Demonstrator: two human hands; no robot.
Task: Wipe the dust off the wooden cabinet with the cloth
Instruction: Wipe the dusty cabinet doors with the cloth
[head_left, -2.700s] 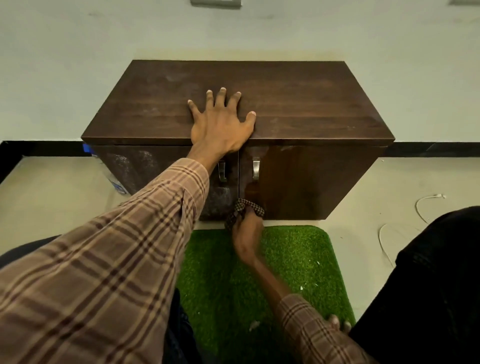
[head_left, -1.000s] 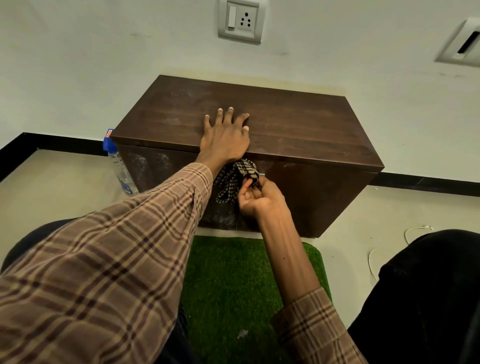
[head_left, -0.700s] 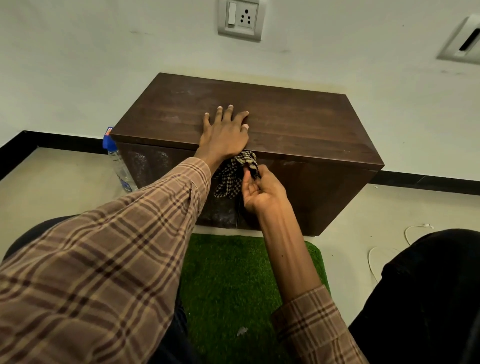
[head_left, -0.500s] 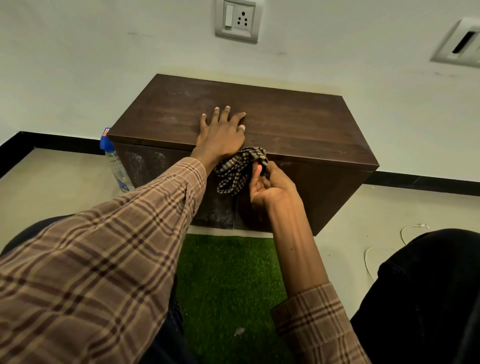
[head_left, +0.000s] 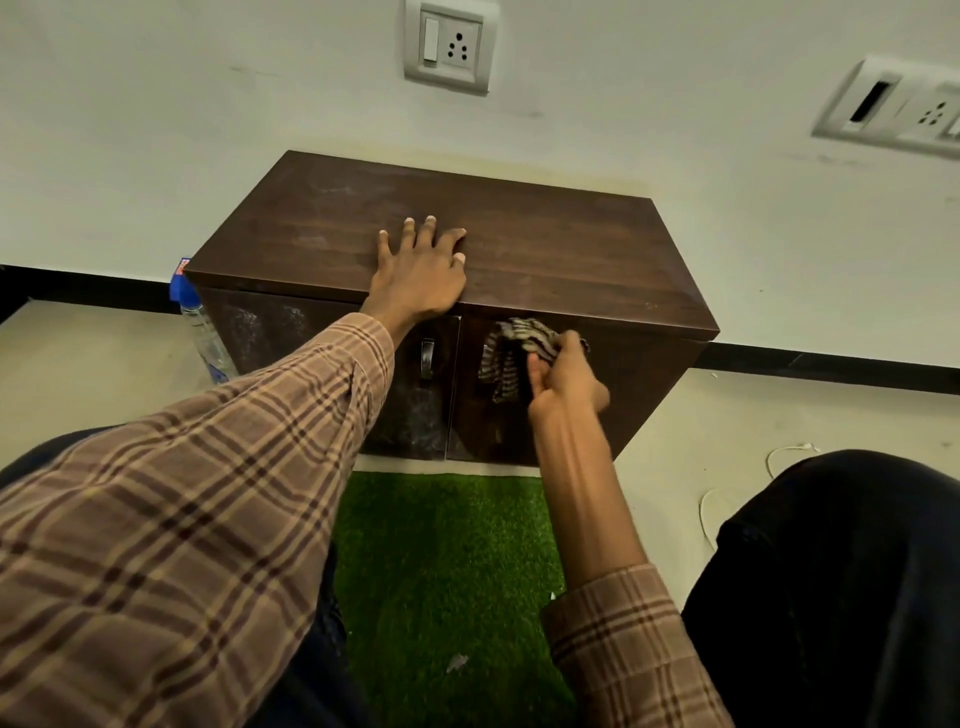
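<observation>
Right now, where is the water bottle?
In the head view the water bottle stands on the floor at the left end of the wooden cabinet, partly hidden behind its front left corner, close to the black skirting.

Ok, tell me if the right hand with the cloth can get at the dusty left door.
Probably yes. The right hand holds the cloth against the right door, right beside the left door. Only the left forearm, crossing that door's front, might get in the way.
</observation>
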